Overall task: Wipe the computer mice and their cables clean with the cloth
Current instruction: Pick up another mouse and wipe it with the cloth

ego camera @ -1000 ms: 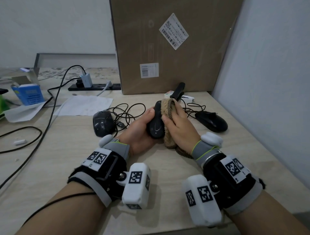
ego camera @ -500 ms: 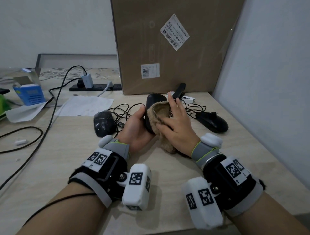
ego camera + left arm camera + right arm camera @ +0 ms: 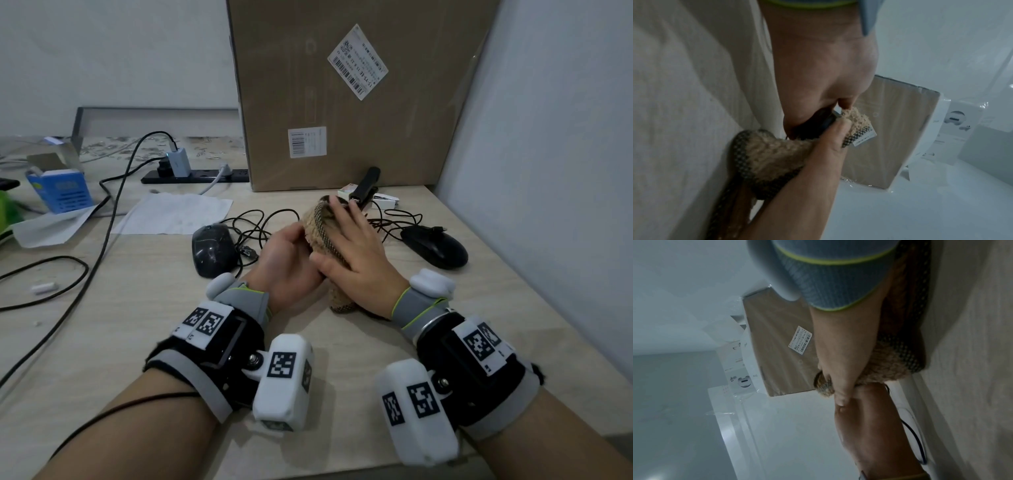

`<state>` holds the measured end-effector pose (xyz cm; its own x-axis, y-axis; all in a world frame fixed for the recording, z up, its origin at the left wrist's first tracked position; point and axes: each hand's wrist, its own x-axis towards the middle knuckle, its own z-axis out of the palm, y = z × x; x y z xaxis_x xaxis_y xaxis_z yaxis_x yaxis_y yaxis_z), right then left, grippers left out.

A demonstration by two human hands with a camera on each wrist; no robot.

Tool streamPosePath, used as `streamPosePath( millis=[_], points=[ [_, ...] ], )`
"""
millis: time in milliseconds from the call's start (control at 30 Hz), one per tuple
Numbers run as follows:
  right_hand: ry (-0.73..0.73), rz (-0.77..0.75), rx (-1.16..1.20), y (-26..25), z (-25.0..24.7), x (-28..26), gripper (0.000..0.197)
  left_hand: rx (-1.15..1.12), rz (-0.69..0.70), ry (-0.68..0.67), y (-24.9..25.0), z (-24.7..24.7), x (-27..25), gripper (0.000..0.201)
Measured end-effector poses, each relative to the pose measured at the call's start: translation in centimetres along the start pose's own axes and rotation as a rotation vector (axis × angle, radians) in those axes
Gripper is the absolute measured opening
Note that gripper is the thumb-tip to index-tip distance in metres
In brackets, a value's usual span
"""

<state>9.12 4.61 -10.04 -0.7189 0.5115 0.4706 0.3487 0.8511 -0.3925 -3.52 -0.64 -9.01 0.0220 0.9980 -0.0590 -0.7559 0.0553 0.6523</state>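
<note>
My left hand (image 3: pixel 289 255) cups a black mouse (image 3: pixel 818 123) from the left; in the head view the mouse is hidden under the cloth. My right hand (image 3: pixel 356 240) presses the tan fluffy cloth (image 3: pixel 322 226) with its checked edge over that mouse, thumb pinching the cloth's near side. The cloth (image 3: pixel 768 155) hangs down to the desk below the hands. A grey-black mouse (image 3: pixel 213 249) lies to the left, and a second black mouse (image 3: pixel 434 247) to the right. Their tangled black cables (image 3: pixel 255 226) lie behind the hands.
A big cardboard box (image 3: pixel 356 92) stands at the back against the right wall (image 3: pixel 548 154). A black clip-like object (image 3: pixel 366 183) and small cartons lie by its base. A power strip (image 3: pixel 195 175), a white sheet (image 3: pixel 174 214), a blue box (image 3: pixel 63 190) and loose cables occupy the left.
The mouse, visible upright in my left hand a second ago, is now fully covered as my right hand slid the cloth over its top and away from me.
</note>
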Motion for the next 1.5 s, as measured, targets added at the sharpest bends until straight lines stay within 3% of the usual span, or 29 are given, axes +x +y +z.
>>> streamPosePath(
  millis=[100, 200, 400, 567, 700, 867, 967, 1233, 1367, 1500],
  points=[
    [-0.006, -0.161, 0.037, 0.2, 0.1, 0.1, 0.065, -0.123, 0.078, 0.017, 0.8, -0.4, -0.2, 0.045],
    [0.093, -0.229, 0.073, 0.4, 0.3, 0.2, 0.055, -0.198, 0.141, 0.023, 1.1, -0.4, -0.2, 0.042],
    [0.371, -0.112, 0.146, 0.1, -0.2, 0.1, 0.045, -0.102, 0.178, 0.069, 0.8, -0.1, 0.0, 0.029],
    [0.499, -0.059, 0.150, -0.2, -0.7, 0.0, 0.018, 0.032, 0.234, 0.102, 1.1, -0.4, -0.1, 0.034],
    [0.430, -0.076, 0.169, -0.3, -0.4, 0.0, 0.016, 0.160, 0.249, 0.095, 1.2, -0.7, -0.4, 0.032],
    [0.231, -0.106, 0.264, -0.2, 0.1, -0.1, 0.049, 0.289, 0.183, -0.020, 0.6, -0.6, -0.2, 0.040],
    [0.231, -0.062, 0.318, -0.1, 0.0, -0.1, 0.053, 0.344, 0.153, -0.039, 0.5, -0.4, -0.2, 0.041],
    [0.355, 0.124, 0.384, 0.6, 0.0, 0.1, 0.031, 0.320, 0.184, 0.059, 0.5, -0.8, 0.1, 0.034],
    [0.289, 0.118, 0.396, 1.1, 0.3, 0.3, 0.047, 0.364, 0.172, 0.103, 0.4, -1.0, 0.1, 0.024],
    [0.146, -0.019, 0.357, 0.7, 0.1, 0.1, 0.052, 0.346, 0.183, 0.163, 0.4, -1.3, 0.3, 0.026]
  ],
)
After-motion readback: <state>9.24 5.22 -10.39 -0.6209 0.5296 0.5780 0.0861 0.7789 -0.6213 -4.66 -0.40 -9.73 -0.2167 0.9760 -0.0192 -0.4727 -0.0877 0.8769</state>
